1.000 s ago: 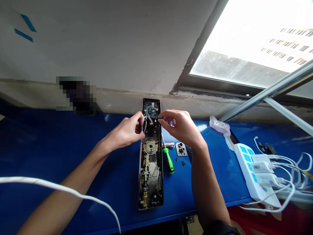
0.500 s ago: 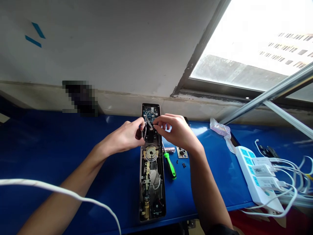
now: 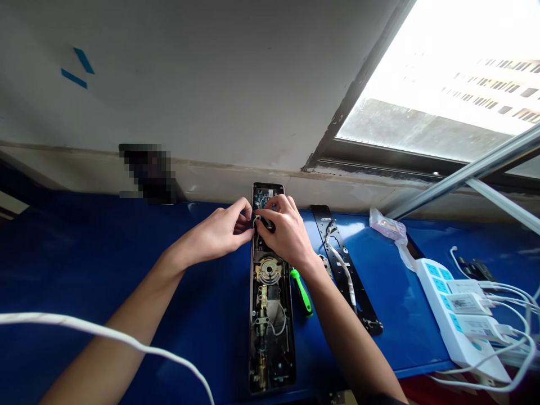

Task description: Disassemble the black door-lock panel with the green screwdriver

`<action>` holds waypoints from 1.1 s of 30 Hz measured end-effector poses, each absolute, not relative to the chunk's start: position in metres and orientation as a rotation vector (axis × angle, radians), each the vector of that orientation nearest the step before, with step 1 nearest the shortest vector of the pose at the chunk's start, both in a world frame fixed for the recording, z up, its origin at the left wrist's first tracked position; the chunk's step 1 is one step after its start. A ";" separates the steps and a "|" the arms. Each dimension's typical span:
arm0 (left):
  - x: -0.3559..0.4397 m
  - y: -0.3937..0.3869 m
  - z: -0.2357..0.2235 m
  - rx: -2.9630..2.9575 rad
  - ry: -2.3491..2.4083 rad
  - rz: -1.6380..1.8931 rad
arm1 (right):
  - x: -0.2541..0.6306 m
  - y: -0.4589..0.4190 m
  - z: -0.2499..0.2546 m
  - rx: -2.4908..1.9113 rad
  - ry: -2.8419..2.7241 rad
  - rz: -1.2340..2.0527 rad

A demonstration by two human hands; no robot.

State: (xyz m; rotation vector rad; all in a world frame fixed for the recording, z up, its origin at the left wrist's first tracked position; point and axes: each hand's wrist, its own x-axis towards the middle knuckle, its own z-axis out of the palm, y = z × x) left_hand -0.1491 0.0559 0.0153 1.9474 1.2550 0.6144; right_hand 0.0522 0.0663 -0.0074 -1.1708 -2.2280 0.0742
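Observation:
An opened door lock housing (image 3: 257, 281) lies lengthwise before me on the blue table. Its inside shows a circuit board (image 3: 262, 198) at the far end, a round metal part (image 3: 269, 271) midway and a brass-coloured cylinder (image 3: 262, 368) at the near end. Over the upper half, both hands meet at a thin grey-white cable (image 3: 256, 219). My left hand (image 3: 225, 228) is closed at the left rim, pinching the cable there. From the right, my right hand (image 3: 287, 228) reaches across the housing with its fingers closed on the cable. Those fingers partly hide the cable's end.
Right of the housing lies a green screwdriver (image 3: 302, 295). Beyond my right forearm is a black backplate (image 3: 358, 298) with a wrapped cable. A white power strip (image 3: 447, 320) with plugged chargers and a plastic bag (image 3: 387, 225) are farther right. A white cord (image 3: 139, 343) crosses my left forearm.
My right hand has moved left over the housing, closer to my left hand, lowering the cable between them. The view has shifted slightly, and the black backplate now shows on the right.

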 end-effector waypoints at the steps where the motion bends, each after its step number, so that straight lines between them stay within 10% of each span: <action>1: -0.148 0.056 0.015 1.930 1.258 0.627 | 0.051 0.067 -0.009 -1.172 -2.214 0.062; 33: -0.149 0.051 0.030 1.963 1.365 0.392 | 0.048 0.070 -0.019 -0.899 -1.974 0.176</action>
